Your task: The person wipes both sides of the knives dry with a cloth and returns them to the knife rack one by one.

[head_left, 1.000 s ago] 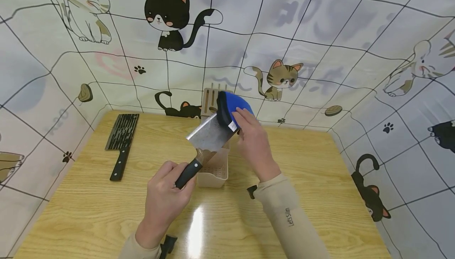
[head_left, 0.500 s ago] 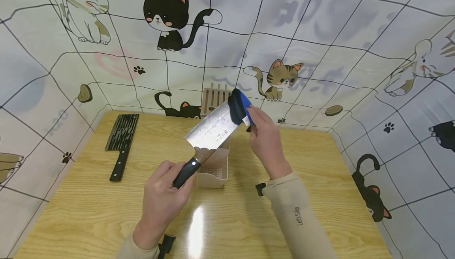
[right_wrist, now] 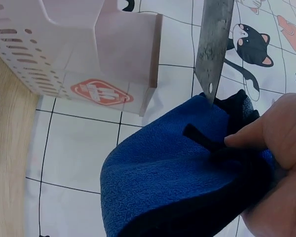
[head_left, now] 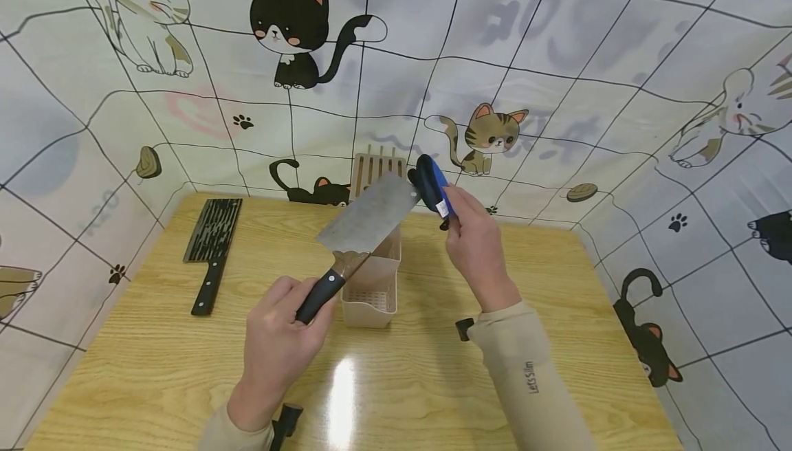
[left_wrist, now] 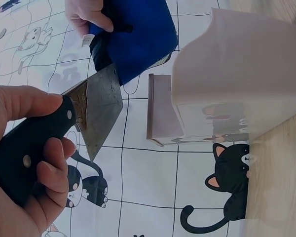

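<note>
Cleaver (head_left: 361, 234) and blue cloth (head_left: 442, 180) are held up over a wood-grain worktop (head_left: 594, 341) by a person in beige sleeves (head_left: 526, 368). The left hand (head_left: 278, 341) has its grip clamped around the cleaver's black, riveted handle (head_left: 320, 298), thumb laid along one side and fingers wrapped around the other. The blade (head_left: 374, 212) slants up and away toward the person's right, brownish where it nears the handle, with a small hole by its far end. The right hand (head_left: 479, 255) pinches the cloth in its grip, thumb pressed at the black trim; a white tag (head_left: 442, 208) hangs at the edge and a black loop (right_wrist: 204, 140) shows from the right wrist. The blade's far end overlaps the cloth in view, though whether the two touch cannot be told.

Below, a pale plastic holder (head_left: 368, 314) with a perforated base stands upright on the worktop, its slotted section (head_left: 379, 166) rising at the back and partly hidden by the blade. A red label (right_wrist: 102, 93) marks one side. To the person's left, well apart from the holder, a second cleaver (head_left: 214, 248) with a dark, streaked blade lies flat, its black handle toward the person. White sheeting (head_left: 402, 83) printed with grid lines and cartoon cats lines the area behind and at both sides.
</note>
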`<action>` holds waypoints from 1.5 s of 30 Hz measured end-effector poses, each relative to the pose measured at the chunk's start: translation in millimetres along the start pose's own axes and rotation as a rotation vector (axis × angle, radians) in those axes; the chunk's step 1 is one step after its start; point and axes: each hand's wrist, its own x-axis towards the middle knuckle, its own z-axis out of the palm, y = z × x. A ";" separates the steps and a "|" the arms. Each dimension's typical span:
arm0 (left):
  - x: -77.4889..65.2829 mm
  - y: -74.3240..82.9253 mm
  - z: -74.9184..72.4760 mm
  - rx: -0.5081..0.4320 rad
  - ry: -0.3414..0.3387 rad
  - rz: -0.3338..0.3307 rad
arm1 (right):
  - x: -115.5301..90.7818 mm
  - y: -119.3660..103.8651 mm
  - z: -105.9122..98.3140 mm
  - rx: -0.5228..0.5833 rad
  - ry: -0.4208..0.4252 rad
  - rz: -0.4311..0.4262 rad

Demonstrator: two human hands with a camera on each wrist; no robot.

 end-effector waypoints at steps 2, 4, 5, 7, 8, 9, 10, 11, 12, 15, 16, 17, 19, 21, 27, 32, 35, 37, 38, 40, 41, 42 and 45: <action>0.9 -0.2 -0.7 0.008 -0.008 -0.003 | -0.2 1.4 -1.9 0.000 -0.004 0.006; 2.0 -0.2 -1.0 0.007 -0.007 -0.005 | -0.6 3.0 -3.8 -0.002 -0.006 0.013; 2.6 -0.2 -1.3 0.009 -0.009 -0.007 | -0.8 3.8 -4.7 -0.004 -0.006 0.013; 4.3 0.1 -2.5 0.016 -0.018 -0.010 | -1.2 5.8 -6.3 -0.008 -0.004 0.006; 5.1 0.2 -2.7 0.011 -0.017 -0.011 | -1.4 7.1 -7.0 -0.009 -0.003 0.002; 6.0 0.3 -3.0 0.009 -0.014 -0.010 | -1.7 8.4 -7.9 -0.011 -0.002 -0.002; 6.9 0.1 -3.5 0.011 -0.016 -0.008 | -2.0 9.9 -8.5 -0.014 -0.002 -0.005; 7.9 0.0 -4.1 0.013 -0.019 -0.006 | -2.3 11.7 -9.0 -0.016 -0.002 -0.007; 9.0 -0.2 -4.6 0.015 -0.021 -0.002 | -2.8 13.6 -9.5 -0.019 -0.003 -0.007; 12.0 -1.6 -5.4 0.023 -0.017 0.013 | -4.7 18.8 -11.5 -0.028 -0.008 0.003; 13.3 -2.1 -5.8 0.028 -0.019 0.018 | -5.5 20.5 -11.9 -0.031 -0.010 0.006; 14.5 -2.5 -6.3 0.031 -0.022 0.020 | -6.4 22.1 -12.3 -0.035 -0.013 0.008; 16.8 -3.4 -7.3 0.037 -0.027 0.024 | -8.5 25.2 -12.4 -0.043 -0.021 0.010; 19.3 -3.9 -8.5 0.037 -0.032 0.029 | -10.9 28.8 -11.6 -0.051 -0.035 0.010; 27.7 -4.3 -12.3 0.046 -0.039 0.060 | -21.4 43.3 -6.9 -0.107 -0.084 0.028; 35.2 -5.7 -15.4 0.072 -0.048 0.083 | -32.7 57.0 -2.0 -0.153 -0.146 0.065; 38.5 -8.0 -16.2 0.087 -0.053 0.100 | -41.2 65.3 3.1 -0.164 -0.197 0.093; 40.4 -10.1 -16.6 0.094 -0.058 0.111 | -47.5 70.3 6.9 -0.169 -0.228 0.103; 41.4 -11.1 -16.9 0.100 -0.063 0.115 | -50.8 72.8 9.0 -0.173 -0.241 0.106; 43.2 -13.2 -17.5 0.113 -0.077 0.126 | -57.6 77.3 12.9 -0.181 -0.260 0.104; 43.9 -14.4 -17.8 0.119 -0.083 0.131 | -61.1 79.4 15.0 -0.185 -0.268 0.100; 44.5 -15.4 -18.1 0.123 -0.086 0.136 | -64.7 81.1 17.0 -0.189 -0.273 0.095; 46.0 -17.6 -18.8 0.137 -0.099 0.147 | -75.8 85.1 23.4 -0.207 -0.288 0.081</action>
